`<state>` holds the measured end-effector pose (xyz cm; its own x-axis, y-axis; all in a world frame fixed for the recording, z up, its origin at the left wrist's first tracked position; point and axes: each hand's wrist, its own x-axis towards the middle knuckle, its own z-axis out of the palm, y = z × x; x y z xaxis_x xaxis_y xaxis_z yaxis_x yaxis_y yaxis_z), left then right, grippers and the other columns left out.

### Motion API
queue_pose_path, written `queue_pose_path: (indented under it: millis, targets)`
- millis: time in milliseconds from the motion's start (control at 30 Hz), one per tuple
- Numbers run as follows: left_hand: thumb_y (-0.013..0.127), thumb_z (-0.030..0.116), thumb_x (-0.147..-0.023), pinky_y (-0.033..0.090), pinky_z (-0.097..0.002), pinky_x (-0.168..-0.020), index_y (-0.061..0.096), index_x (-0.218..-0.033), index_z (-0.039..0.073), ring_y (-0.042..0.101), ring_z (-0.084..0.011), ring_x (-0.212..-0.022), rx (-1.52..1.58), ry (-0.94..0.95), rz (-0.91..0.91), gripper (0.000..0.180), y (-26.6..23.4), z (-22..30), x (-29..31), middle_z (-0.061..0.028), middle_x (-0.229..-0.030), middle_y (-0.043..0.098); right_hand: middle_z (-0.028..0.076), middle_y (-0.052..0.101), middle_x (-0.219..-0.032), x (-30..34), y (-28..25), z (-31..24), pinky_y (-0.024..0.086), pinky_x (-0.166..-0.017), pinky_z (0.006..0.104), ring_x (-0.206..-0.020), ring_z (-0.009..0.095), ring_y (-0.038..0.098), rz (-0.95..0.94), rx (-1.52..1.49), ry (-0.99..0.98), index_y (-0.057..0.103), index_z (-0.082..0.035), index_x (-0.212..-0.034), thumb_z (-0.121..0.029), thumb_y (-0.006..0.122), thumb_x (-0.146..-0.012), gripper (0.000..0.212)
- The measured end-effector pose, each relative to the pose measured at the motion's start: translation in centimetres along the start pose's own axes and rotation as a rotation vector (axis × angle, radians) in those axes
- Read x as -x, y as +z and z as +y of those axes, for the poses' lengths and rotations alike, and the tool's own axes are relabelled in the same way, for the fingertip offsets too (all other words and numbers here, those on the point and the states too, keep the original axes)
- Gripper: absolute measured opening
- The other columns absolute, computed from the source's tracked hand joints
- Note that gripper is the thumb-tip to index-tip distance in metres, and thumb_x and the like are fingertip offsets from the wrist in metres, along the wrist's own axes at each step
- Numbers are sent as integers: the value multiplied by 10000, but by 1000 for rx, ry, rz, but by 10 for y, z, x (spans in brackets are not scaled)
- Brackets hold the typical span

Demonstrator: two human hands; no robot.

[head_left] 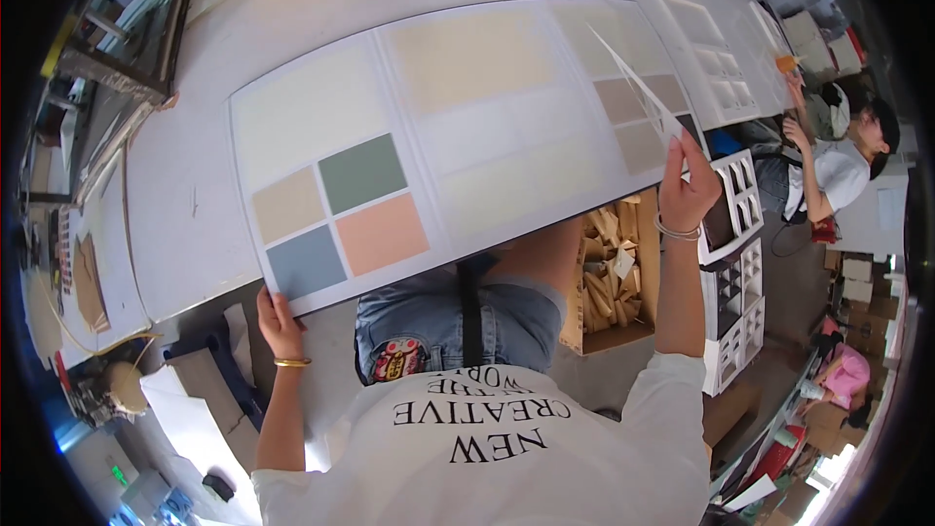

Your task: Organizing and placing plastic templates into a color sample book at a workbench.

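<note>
A long white colour-sample board [458, 136] lies across a grey worktable [195, 195]. It carries cream, beige, green, pink, blue-grey and taupe rectangles. My left hand [279, 323], with a gold bangle on the wrist, grips the board's near left corner. My right hand [688, 187], with thin silver bangles, pinches a pale, thin sheet [633, 88] that stands up over the board's right end.
An open cardboard box of wooden offcuts [612, 273] sits on the floor below the table edge. White cut-out frames [732, 224] are stacked to the right. Two other people [836, 170] work at far right. A glass-fronted cabinet [127, 29] stands at upper left.
</note>
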<state>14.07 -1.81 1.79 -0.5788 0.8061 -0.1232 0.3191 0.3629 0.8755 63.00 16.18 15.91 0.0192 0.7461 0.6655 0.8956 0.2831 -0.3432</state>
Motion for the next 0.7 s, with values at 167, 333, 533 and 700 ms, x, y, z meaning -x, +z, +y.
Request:
queue_pose_path:
  millis: [167,333,533,700]
  targets:
    - [764,503,-590,500,-319,-608,334,-1247,-64,584,-228,-831,-107,313,-175,968,-14,-28,-5,-156,-1015,561,64,654,-921,-6,60,-118,484,-639,311,-785,196,629,-131,-235,-492,621,-86,-978,-33,570,-768,223]
    - [783,528,-492,502,-391,-698,301,-1217,-44,608,-371,-845,-356,412,-204,1041,-13,-12,-7,-219,-931,592,28,623,-985,39,113,-215,441,-591,262,-782,132,612,-339,-356,-611,621,-124,-974,-120,604,-711,263]
    - [805,452,-510,507,-377,-698,311,-1208,-30,613,-353,-845,-300,308,-236,981,-11,2,0,-209,-947,593,8,597,-903,81,147,-263,425,-575,260,-696,125,574,-535,-428,-693,591,-95,-903,-147,625,-714,199]
    - [795,452,-536,509,-378,-633,316,-1202,-19,617,-357,-778,-272,289,-236,946,-2,14,-3,-195,-914,604,0,596,-894,99,162,-271,428,-578,267,-719,143,559,-548,-485,-659,578,-112,-889,-176,677,-678,241]
